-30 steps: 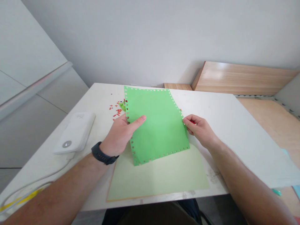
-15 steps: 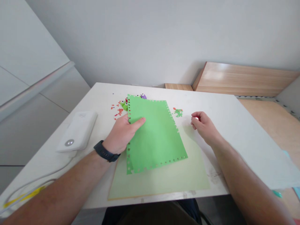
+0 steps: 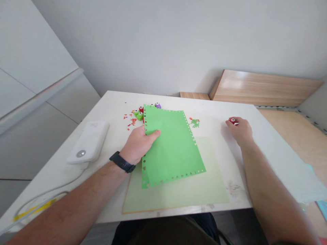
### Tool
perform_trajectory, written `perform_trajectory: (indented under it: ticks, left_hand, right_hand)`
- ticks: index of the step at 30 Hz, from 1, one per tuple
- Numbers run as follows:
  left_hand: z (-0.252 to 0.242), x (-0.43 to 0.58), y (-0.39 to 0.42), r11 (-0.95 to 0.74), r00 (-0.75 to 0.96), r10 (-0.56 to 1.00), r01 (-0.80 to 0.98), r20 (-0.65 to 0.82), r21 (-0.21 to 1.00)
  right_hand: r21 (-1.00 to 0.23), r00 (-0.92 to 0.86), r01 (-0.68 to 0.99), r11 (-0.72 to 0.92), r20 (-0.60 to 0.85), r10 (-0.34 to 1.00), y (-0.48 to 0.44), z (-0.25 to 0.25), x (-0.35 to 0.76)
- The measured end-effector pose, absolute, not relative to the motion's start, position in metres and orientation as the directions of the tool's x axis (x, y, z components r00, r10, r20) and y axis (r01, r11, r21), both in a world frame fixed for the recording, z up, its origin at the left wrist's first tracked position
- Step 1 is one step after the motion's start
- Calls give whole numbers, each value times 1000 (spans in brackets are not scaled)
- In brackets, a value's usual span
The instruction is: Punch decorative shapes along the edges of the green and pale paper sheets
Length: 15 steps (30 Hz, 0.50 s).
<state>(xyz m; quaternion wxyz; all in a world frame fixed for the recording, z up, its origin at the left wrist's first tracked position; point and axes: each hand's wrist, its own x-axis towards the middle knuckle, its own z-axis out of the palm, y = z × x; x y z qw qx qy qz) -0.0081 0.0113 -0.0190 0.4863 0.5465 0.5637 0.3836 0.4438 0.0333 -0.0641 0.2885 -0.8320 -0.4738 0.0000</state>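
My left hand (image 3: 139, 143), a dark watch band on its wrist, grips a green sheet of paper (image 3: 173, 146) by its left side, thumb on top. Small punched holes line the sheet's edges, and a second green layer shows at its lower left corner. Off to the right, my right hand (image 3: 240, 129) is closed around a small red paper punch (image 3: 232, 120) with a round eye on it; the fingers hide most of its body. Behind the sheet's upper left corner stand several similar punches, among them a green one (image 3: 139, 116) and a purple one (image 3: 158, 105).
Red paper bits (image 3: 133, 121) lie left of the punches, and green bits (image 3: 195, 123) right of the sheet. Beneath the sheet is a pale green mat (image 3: 178, 197) on the white table (image 3: 265, 149). A white power bank (image 3: 89, 143) with a cable sits at the left.
My right hand has moved right and slightly away from me with the red paper punch, farther from the sheet. My left hand still holds the green sheet; the view has shifted slightly.
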Motion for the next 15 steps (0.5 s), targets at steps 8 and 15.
perform_trajectory:
  ticks: [8,15]
  left_hand:
    - [-23,-10,17,68,64,992,426,-105,902]
    - [-22,-11,18,-38,94,995,548,-16,836]
  right_hand:
    - [-352,599,790,-503,264,756,38,-73,456]
    - [-421,565,819,-390,465,682,31,-70,433]
